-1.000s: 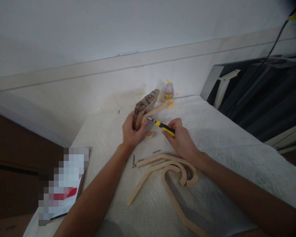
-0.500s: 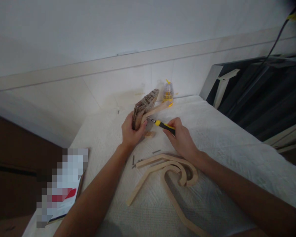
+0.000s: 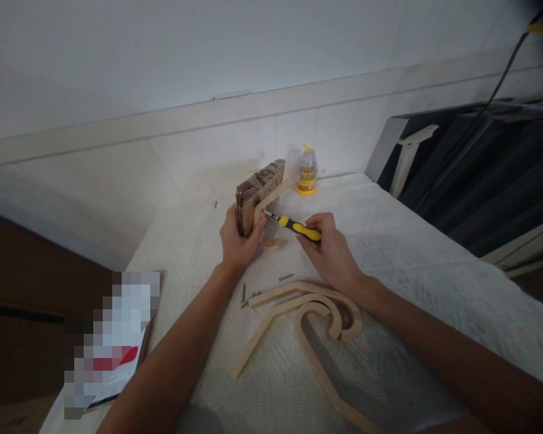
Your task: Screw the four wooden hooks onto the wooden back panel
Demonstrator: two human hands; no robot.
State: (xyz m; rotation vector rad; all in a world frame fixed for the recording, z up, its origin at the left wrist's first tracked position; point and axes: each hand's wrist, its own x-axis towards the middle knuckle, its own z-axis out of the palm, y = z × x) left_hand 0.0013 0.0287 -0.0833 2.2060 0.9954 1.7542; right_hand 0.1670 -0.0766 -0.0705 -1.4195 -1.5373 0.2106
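My left hand (image 3: 239,242) is closed round the lower end of a rough, bark-covered wooden block (image 3: 261,184), which stands tilted above the table. Its thumb presses near a pale wooden strip (image 3: 275,196) lying against the block's face. In my right hand (image 3: 328,244) is a yellow and black screwdriver (image 3: 300,228). The screwdriver's tip meets the strip close to my left thumb; any screw there is too small to make out. A small piece of wood (image 3: 274,243) lies below, between my hands.
Several curved wooden hooks (image 3: 308,301) lie before me, with loose screws (image 3: 244,293) beside them. A clear and yellow container (image 3: 306,173) stands near the wall. At the left table edge lies a blurred flat package (image 3: 122,337). White cloth (image 3: 416,241) covers the table.
The block and strip have turned slightly and shifted left, showing more of the block's face. My left hand moved with them. The screwdriver has rolled, with more yellow handle visible.
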